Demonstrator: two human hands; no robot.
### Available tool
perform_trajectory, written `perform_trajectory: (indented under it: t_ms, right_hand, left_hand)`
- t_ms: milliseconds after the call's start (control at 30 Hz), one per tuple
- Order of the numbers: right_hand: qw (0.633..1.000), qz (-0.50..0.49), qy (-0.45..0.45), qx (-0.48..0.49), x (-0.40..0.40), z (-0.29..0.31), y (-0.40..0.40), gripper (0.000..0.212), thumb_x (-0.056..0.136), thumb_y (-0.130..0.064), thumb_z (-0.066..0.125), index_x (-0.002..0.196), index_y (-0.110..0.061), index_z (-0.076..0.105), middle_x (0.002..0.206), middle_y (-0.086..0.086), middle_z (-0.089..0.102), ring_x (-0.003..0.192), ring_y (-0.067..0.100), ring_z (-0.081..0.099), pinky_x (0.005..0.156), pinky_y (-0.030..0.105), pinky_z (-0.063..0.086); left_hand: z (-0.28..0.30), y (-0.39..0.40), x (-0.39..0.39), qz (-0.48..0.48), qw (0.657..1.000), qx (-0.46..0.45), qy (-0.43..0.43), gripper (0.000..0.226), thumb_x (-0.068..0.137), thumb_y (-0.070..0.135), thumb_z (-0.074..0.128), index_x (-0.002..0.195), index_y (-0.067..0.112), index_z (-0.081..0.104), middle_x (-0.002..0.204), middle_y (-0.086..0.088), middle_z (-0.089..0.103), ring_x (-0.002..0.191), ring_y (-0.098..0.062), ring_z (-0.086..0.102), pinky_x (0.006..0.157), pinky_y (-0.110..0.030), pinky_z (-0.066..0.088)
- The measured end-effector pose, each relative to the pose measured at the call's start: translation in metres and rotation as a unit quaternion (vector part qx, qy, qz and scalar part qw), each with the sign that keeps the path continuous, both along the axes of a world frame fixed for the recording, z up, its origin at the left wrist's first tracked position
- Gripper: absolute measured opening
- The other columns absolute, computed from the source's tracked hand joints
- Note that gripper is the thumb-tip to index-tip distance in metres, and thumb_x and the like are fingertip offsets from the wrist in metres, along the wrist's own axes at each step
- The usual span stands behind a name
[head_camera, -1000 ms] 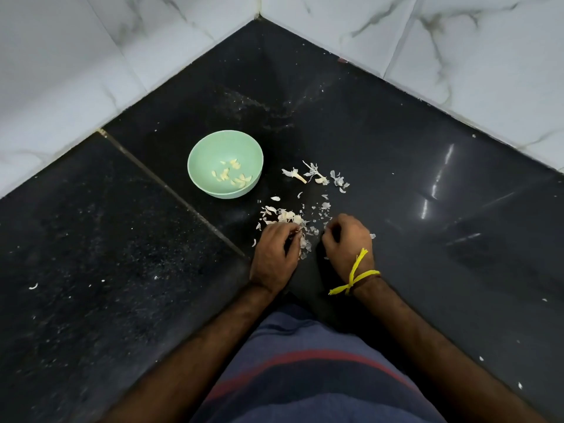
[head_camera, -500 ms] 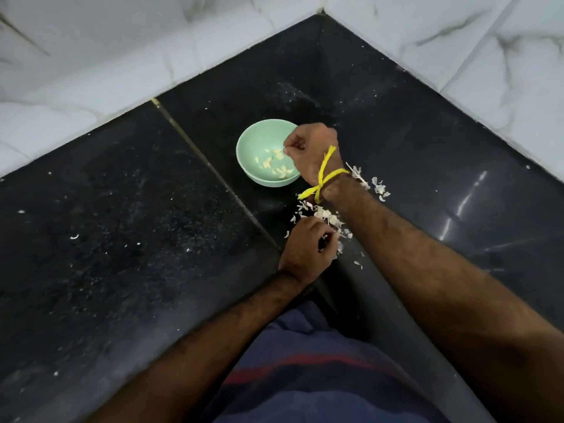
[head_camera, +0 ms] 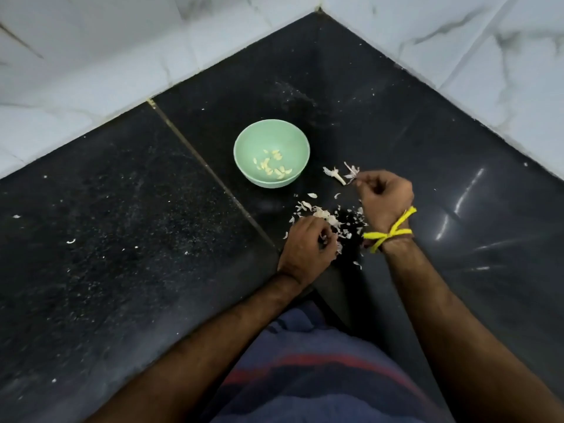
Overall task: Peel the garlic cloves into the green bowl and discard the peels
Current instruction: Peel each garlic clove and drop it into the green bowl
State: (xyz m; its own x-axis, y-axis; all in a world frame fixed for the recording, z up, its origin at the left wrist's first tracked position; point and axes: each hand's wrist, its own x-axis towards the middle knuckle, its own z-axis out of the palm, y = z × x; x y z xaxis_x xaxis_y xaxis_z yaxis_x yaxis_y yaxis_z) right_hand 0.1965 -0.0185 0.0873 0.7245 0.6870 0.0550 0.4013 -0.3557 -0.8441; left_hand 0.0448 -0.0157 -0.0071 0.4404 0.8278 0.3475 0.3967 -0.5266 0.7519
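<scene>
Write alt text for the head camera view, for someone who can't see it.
Two hands work over scattered garlic peels on a black counter: the left hand grips garlic, the right hand pinches at peels. A green bowl beyond holds peeled cloves.

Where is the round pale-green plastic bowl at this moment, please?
In the head view, the round pale-green plastic bowl stands on the black counter, left of the right hand and beyond the left hand.
</scene>
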Motion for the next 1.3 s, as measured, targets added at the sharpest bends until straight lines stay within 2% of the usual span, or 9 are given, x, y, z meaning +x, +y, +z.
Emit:
perform_trajectory:
  t_ms: [100, 233, 367, 533, 667, 867, 1033, 1133, 1300]
  right_hand:
    - [0.998, -0.057, 0.025, -0.023, 0.011, -0.015, -0.029, 0.009, 0.083, -0.009, 0.072, 0.087, -0.017, 0.075, 0.073, -0.005, 0.068, 0.063, -0.002, 0.058, 0.063, 0.008, 0.045]
    - [0.995, -0.087, 0.046, -0.028, 0.025, -0.022, -0.047, 0.005, 0.084, -0.013, 0.073, 0.088, -0.015, 0.075, 0.074, -0.002, 0.069, 0.065, 0.006, 0.061, 0.057, -0.002, 0.038]
    - [0.996, -0.080, 0.037, -0.027, 0.038, -0.021, -0.049, 0.006, 0.084, -0.013, 0.072, 0.089, -0.011, 0.076, 0.074, -0.005, 0.068, 0.063, -0.002, 0.059, 0.059, -0.002, 0.039]
    - [0.998, -0.018, -0.018, -0.050, 0.051, -0.023, -0.036, 0.011, 0.084, -0.016, 0.071, 0.092, -0.015, 0.078, 0.089, -0.001, 0.076, 0.082, 0.011, 0.068, 0.082, 0.020, 0.051]
    - [0.986, 0.085, -0.094, -0.109, 0.054, -0.031, -0.009, 0.015, 0.087, -0.024, 0.067, 0.098, -0.021, 0.077, 0.096, 0.003, 0.070, 0.089, 0.023, 0.066, 0.082, 0.035, 0.054]
    - [0.939, 0.158, -0.217, -0.215, 0.053, -0.042, 0.023, 0.015, 0.090, -0.027, 0.065, 0.099, -0.021, 0.075, 0.102, 0.010, 0.060, 0.103, 0.034, 0.057, 0.081, 0.037, 0.049]
    - [0.944, 0.132, -0.225, -0.201, 0.051, -0.049, 0.026, 0.016, 0.090, -0.022, 0.065, 0.098, -0.011, 0.073, 0.109, 0.012, 0.056, 0.105, 0.031, 0.051, 0.084, 0.040, 0.049]
    - [0.967, 0.106, -0.200, -0.118, 0.045, -0.044, 0.021, 0.008, 0.090, -0.015, 0.062, 0.089, -0.009, 0.068, 0.100, 0.010, 0.061, 0.094, 0.027, 0.054, 0.080, 0.032, 0.042]
    - [0.996, 0.064, -0.041, -0.050, 0.034, -0.026, -0.003, 0.006, 0.089, -0.017, 0.067, 0.084, -0.015, 0.071, 0.075, -0.007, 0.065, 0.072, 0.010, 0.060, 0.069, 0.020, 0.045]
  left_hand:
    - [-0.001, 0.000, 0.000, -0.008, 1.000, 0.017, 0.015, 0.002, 0.090, 0.013, 0.067, 0.089, 0.011, 0.067, 0.088, -0.004, 0.065, 0.084, -0.026, 0.060, 0.079, -0.042, 0.049]
    - [0.009, 0.006, 0.012, 0.027, 0.999, 0.030, 0.032, 0.011, 0.094, 0.022, 0.063, 0.089, 0.015, 0.069, 0.090, 0.000, 0.067, 0.086, -0.024, 0.061, 0.080, -0.042, 0.048]
    - [0.012, 0.023, 0.025, 0.015, 0.995, 0.050, 0.085, 0.018, 0.096, 0.033, 0.057, 0.093, 0.018, 0.067, 0.097, 0.002, 0.066, 0.094, -0.023, 0.059, 0.085, -0.039, 0.044]
    - [0.008, 0.029, 0.026, 0.003, 0.990, 0.058, 0.131, 0.022, 0.093, 0.038, 0.059, 0.101, 0.019, 0.066, 0.106, 0.002, 0.063, 0.104, -0.019, 0.054, 0.091, -0.035, 0.038]
    - [0.009, 0.031, 0.028, -0.014, 0.986, 0.063, 0.156, 0.023, 0.092, 0.034, 0.055, 0.103, 0.018, 0.067, 0.107, 0.000, 0.063, 0.103, -0.022, 0.056, 0.089, -0.040, 0.042]
    - [0.009, 0.032, 0.027, -0.020, 0.987, 0.049, 0.149, 0.032, 0.085, 0.024, 0.049, 0.106, 0.015, 0.071, 0.105, -0.003, 0.063, 0.101, -0.023, 0.056, 0.085, -0.038, 0.039]
    - [0.008, 0.033, 0.026, -0.019, 0.990, 0.048, 0.135, 0.022, 0.088, 0.023, 0.054, 0.097, 0.013, 0.071, 0.102, -0.003, 0.063, 0.098, -0.023, 0.057, 0.083, -0.038, 0.041]
    - [0.008, 0.033, 0.027, -0.015, 0.990, 0.047, 0.130, 0.019, 0.090, 0.023, 0.053, 0.093, 0.012, 0.068, 0.101, -0.004, 0.064, 0.096, -0.024, 0.057, 0.082, -0.039, 0.040]
    - [0.008, 0.033, 0.028, -0.010, 0.992, 0.050, 0.116, 0.018, 0.093, 0.026, 0.055, 0.089, 0.012, 0.066, 0.098, -0.004, 0.064, 0.094, -0.025, 0.058, 0.080, -0.040, 0.042]
